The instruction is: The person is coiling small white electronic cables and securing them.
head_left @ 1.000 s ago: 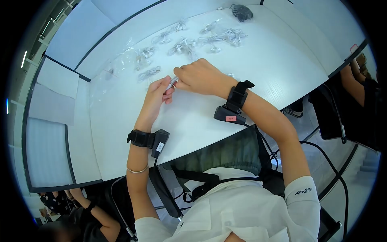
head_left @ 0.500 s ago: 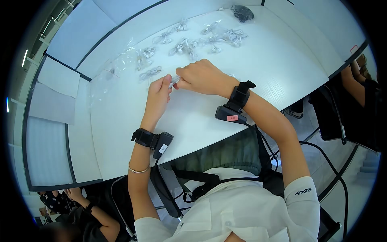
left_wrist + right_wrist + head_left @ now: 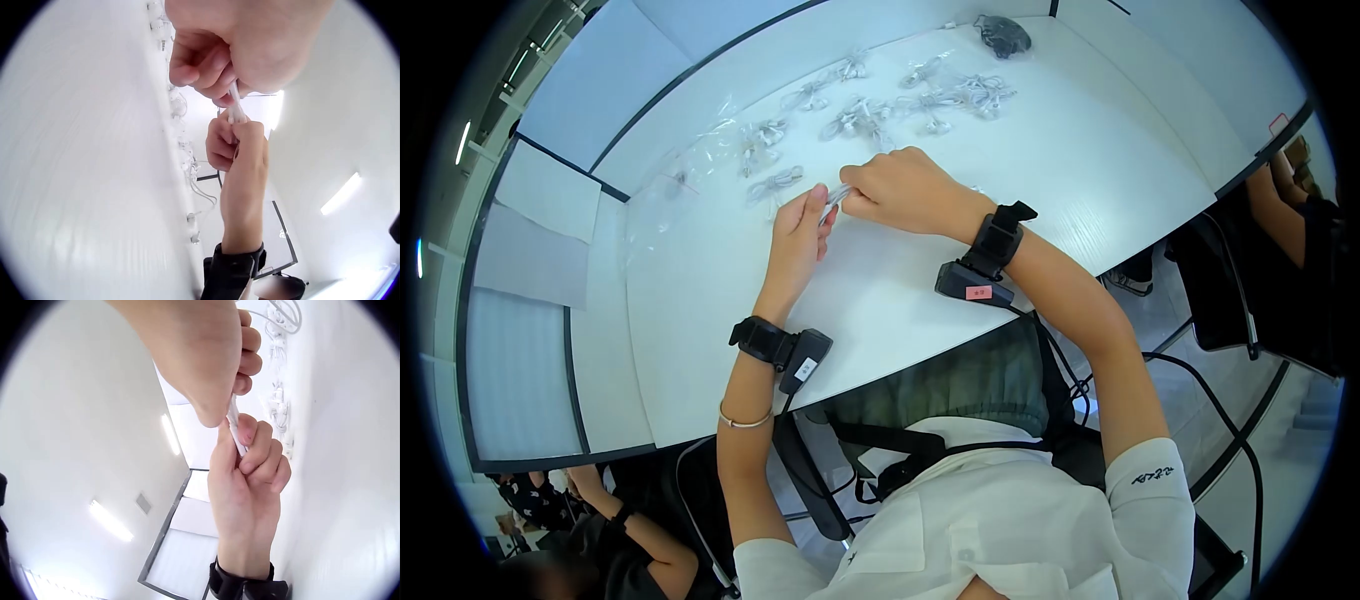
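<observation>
A bundled white cable (image 3: pixel 833 204) is held above the white table, stretched between both hands. My left hand (image 3: pixel 797 228) pinches one end between thumb and curled fingers. Gripping the other end, my right hand (image 3: pixel 908 190) is curled with its back to the head camera. In the left wrist view the white strands (image 3: pixel 235 107) show in the short gap between the two fists. From the right wrist side, a white piece of the cable (image 3: pixel 237 440) lies along the left fingers. Most of the cable is hidden inside the hands.
Several coiled white cables (image 3: pixel 855 118) lie across the back of the table, one coil (image 3: pixel 775 182) just beyond the left hand. Clear plastic wrap (image 3: pixel 712 150) lies at the left. A dark bundle (image 3: pixel 1002 36) sits at the back, near the partition (image 3: pixel 690 100).
My left hand and forearm have shifted slightly right, and the left fingers have drawn in closer around the cable. The right hand has barely moved.
</observation>
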### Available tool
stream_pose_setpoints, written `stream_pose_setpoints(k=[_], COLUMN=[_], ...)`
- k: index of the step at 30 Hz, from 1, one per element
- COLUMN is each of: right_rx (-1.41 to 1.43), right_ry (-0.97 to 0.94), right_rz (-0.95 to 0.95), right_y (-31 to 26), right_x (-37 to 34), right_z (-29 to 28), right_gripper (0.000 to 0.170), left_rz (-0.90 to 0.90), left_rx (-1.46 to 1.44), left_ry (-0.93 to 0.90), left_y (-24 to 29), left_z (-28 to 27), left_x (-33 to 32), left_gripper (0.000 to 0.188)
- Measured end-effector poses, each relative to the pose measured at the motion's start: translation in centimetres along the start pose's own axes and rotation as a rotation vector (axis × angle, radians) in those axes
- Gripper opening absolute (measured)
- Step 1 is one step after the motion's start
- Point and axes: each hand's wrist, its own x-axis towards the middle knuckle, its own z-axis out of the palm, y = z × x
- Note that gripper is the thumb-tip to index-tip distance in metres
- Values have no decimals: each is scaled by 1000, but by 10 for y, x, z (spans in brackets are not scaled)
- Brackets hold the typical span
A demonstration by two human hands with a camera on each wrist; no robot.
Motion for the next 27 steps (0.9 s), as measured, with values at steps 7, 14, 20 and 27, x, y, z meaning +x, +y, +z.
stream_pose_setpoints(k=[7,14,20,27], right_rx=[31,38,66,65], right_ry=[20,20,55,69], right_rz=[14,18,18,36], right_y=[2,4,0,-2], right_x=[-1,-1,0,0], right_z=[1,2,2,-2], right_gripper=[23,23,24,23], left_rz=[-4,32,52,32], left_rx=[-123,-88,-150,-180], left_ry=[-43,-56,3,29], left_y=[-5,-7,-5,1], left_z=[0,1,1,5], left_x=[1,3,2,1], left_gripper=[43,40,41,44])
